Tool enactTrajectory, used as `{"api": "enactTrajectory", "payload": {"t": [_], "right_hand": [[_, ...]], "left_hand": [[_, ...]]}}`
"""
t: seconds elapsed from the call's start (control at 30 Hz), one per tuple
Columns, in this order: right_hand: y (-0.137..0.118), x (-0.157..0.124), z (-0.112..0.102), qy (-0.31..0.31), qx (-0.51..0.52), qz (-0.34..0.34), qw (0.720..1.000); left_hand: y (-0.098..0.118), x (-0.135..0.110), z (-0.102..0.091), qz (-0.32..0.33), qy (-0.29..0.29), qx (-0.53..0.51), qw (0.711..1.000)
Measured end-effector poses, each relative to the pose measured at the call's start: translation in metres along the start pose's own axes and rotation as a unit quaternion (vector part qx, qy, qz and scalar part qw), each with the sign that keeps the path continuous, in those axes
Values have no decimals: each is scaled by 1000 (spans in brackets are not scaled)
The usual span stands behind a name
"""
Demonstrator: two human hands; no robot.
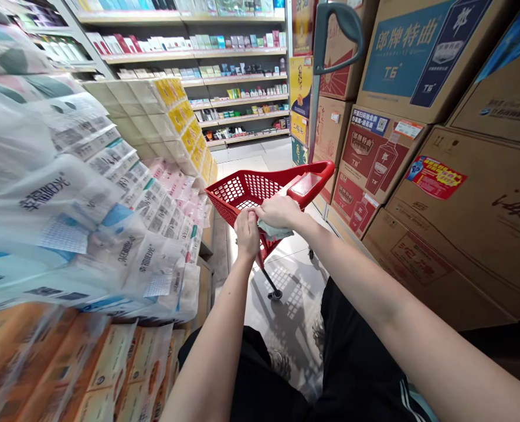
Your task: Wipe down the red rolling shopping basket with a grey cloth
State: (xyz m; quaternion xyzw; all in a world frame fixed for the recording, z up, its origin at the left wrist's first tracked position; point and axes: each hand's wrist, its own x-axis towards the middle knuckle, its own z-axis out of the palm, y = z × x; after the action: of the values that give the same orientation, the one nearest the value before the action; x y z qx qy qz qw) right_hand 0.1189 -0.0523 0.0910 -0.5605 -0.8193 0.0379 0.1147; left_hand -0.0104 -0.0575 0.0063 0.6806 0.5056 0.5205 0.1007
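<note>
A red plastic shopping cart (264, 183) with perforated basket walls stands in front of me on the aisle floor. My left hand (247, 233) is closed on the near rim of its basket, with the thumb on top. Right beside it, my right hand (281, 212) is closed over a pale greenish cloth (275, 231), pressed against the same rim. The cart's red handle (325, 171) rises beyond my right hand, and I touch no part of it. Parts of the rim and cloth are hidden under my fingers.
Wrapped tissue packs (123, 234) are piled along the left. Stacked cardboard boxes (462, 199) line the right, with a grey upright handle (339, 38) in front of some. Shelves (237, 79) of small products stand at the back. The white tiled floor (295, 258) runs between.
</note>
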Motion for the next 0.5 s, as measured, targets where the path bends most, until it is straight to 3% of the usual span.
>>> {"api": "enactTrajectory", "payload": {"t": [0.07,0.13,0.27,0.37,0.5], "right_hand": [[8,-2,-3,-15,4,-8,1000],[12,-13,0,18,2,-17,1000],[9,-44,20,199,-17,-32,979],[-2,-55,36,295,-40,5,955],[-21,-48,41,290,-87,50,952]], "left_hand": [[1,-2,1,18,-9,16,1000],[3,-5,2,31,-16,34,999],[11,-9,5,42,-19,65,997],[17,-12,10,36,-7,71,997],[17,-14,14,32,5,77,997]]}}
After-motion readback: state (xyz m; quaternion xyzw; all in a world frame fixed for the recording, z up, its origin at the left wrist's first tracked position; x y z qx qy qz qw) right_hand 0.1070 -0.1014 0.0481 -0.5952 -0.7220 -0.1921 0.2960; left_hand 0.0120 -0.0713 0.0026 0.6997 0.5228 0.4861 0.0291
